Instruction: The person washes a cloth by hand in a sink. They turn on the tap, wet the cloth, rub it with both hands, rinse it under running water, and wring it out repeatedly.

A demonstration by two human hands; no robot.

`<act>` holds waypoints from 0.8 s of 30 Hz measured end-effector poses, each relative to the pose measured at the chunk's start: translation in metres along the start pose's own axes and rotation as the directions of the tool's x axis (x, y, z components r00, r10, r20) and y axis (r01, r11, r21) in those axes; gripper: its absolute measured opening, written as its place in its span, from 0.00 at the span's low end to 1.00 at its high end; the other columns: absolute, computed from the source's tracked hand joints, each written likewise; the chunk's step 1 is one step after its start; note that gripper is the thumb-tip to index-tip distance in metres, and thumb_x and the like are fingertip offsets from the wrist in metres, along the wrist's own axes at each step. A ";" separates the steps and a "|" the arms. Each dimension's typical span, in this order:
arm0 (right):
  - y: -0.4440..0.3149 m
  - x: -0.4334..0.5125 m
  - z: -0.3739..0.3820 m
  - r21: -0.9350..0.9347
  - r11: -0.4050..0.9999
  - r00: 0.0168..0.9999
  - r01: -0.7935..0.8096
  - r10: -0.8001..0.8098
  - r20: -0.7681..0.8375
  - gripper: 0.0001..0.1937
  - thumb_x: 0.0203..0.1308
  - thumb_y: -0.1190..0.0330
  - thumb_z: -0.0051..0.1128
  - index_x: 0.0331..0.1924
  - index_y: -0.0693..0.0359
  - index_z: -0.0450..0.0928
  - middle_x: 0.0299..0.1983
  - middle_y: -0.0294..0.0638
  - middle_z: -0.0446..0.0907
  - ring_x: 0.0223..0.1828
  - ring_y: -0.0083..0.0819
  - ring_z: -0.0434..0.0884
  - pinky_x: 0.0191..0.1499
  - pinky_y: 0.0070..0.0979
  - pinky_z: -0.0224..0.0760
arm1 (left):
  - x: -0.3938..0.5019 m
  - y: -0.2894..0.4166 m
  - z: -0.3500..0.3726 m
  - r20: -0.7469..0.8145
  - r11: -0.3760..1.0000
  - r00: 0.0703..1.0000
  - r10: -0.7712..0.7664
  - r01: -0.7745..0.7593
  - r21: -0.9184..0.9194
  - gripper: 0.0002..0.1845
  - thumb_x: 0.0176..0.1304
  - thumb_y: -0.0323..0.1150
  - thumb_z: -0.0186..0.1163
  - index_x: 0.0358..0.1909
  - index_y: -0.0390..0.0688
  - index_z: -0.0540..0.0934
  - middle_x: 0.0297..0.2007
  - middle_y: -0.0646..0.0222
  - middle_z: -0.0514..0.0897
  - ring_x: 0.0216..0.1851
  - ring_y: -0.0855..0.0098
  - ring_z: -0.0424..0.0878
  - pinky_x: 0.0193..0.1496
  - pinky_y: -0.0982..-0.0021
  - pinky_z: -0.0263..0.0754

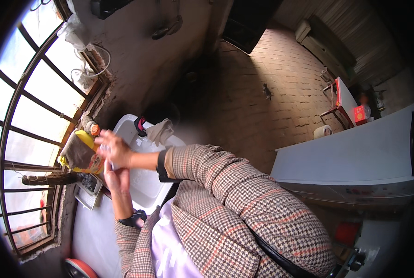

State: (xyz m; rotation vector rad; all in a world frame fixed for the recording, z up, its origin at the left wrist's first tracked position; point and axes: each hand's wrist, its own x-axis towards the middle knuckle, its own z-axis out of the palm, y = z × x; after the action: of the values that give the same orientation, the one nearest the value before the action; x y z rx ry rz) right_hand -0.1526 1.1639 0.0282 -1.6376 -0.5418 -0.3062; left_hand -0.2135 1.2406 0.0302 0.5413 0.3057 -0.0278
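My right hand [118,151], blurred by motion, is over the left side of a white basin [147,187] with its fingers spread. Just below it is my left hand [118,180], turned up, its fingertips partly hidden by the right hand. A pale patch shows between the hands, too blurred to name. A grey cloth [161,131] hangs over the basin's far rim, next to a black and pink item [141,125]. Beside my fingers stands a yellow plastic jug [85,139] with a dark cloth draped on it and an orange-capped bottle [95,130] behind.
A barred window [36,114] runs along the left. On its side are a brush-like bundle [48,179] and a small tray with a dark scouring pad [87,181]. A red-rimmed pan [80,267] lies at the lower left. A white-topped cabinet [342,153] stands right; a kitten [266,91] is on the brick floor.
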 end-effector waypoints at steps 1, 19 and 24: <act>-0.001 0.001 0.001 -0.134 0.982 0.989 -0.130 0.119 -0.083 0.24 0.59 0.57 0.57 0.58 0.60 0.76 0.63 0.58 0.69 0.64 0.53 0.69 0.67 0.38 0.60 | -0.002 -0.001 0.000 -0.051 0.996 0.996 -0.075 0.071 -0.060 0.22 0.75 0.42 0.42 0.64 0.44 0.69 0.62 0.64 0.74 0.63 0.62 0.70 0.67 0.54 0.63; -0.043 -0.015 0.004 -0.241 0.960 0.949 0.141 -0.061 0.311 0.21 0.63 0.55 0.51 0.57 0.53 0.77 0.64 0.50 0.70 0.68 0.46 0.65 0.69 0.48 0.51 | -0.014 0.007 -0.004 0.130 0.970 0.966 0.225 -0.210 -0.123 0.30 0.73 0.56 0.38 0.68 0.50 0.64 0.64 0.62 0.71 0.62 0.54 0.70 0.64 0.41 0.62; -0.011 -0.007 0.017 -0.179 0.963 0.971 -0.203 0.221 0.091 0.23 0.64 0.58 0.49 0.58 0.63 0.75 0.63 0.54 0.71 0.67 0.46 0.67 0.69 0.41 0.54 | -0.009 0.009 -0.010 -0.050 0.996 0.998 0.046 -0.050 -0.077 0.22 0.76 0.41 0.40 0.64 0.43 0.68 0.63 0.61 0.72 0.62 0.61 0.72 0.65 0.55 0.67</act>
State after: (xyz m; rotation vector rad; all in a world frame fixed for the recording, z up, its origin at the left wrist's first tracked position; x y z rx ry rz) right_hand -0.1662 1.1803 0.0313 -1.8682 -0.4264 -0.1048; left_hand -0.2238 1.2525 0.0291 0.4723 0.3390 0.0436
